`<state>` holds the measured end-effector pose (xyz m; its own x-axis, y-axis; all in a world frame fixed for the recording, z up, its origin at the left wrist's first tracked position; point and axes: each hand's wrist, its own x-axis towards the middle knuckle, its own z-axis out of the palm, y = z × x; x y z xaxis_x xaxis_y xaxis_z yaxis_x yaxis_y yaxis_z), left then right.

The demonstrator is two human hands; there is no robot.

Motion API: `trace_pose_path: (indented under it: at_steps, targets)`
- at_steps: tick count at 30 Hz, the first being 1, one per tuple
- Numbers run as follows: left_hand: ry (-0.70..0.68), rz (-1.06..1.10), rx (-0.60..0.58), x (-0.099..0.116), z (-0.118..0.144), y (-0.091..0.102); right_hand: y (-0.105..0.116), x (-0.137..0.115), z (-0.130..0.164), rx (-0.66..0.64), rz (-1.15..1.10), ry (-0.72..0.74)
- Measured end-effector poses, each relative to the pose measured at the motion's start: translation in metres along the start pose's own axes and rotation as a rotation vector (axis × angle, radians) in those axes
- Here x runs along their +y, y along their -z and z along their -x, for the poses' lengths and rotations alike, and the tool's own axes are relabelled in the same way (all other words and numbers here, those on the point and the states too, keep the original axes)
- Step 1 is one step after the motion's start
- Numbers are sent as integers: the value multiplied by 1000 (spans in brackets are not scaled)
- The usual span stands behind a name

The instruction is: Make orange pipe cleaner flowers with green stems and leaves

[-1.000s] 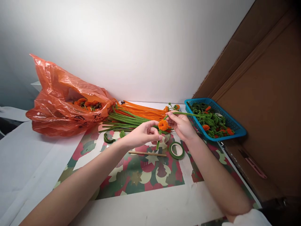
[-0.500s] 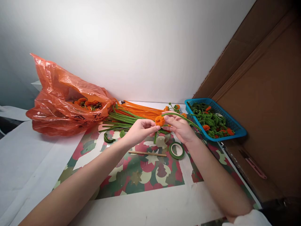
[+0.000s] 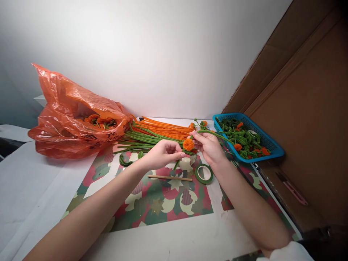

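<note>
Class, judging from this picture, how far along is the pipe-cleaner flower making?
Done: finished flowers fill the blue basket and orange bag. In hand: left hand and right hand hold an orange flower on a green stem. Left: a pile of straight pipe cleaners remains.

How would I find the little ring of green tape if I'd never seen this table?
Start at the big crinkly orange plastic bag on the left and follow the colourful patterned paper mat rightward, toward the blue plastic basket. Just below the right hand lies the flat green tape roll. It is the only hollow round ring there; the wooden stick beside it is straight.
</note>
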<state>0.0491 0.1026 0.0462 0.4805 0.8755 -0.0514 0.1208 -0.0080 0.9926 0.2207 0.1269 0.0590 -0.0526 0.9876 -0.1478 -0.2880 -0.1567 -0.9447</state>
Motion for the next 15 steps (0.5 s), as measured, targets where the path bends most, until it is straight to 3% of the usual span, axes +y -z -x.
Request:
trace_pose_path:
  at_steps: [7,15]
  targets:
    - [38,36,-22,0,0,0,4,-1,-1,-115,29,-16]
    - [35,208,131,-6,-5,-6,0,8,4,-244,113,117]
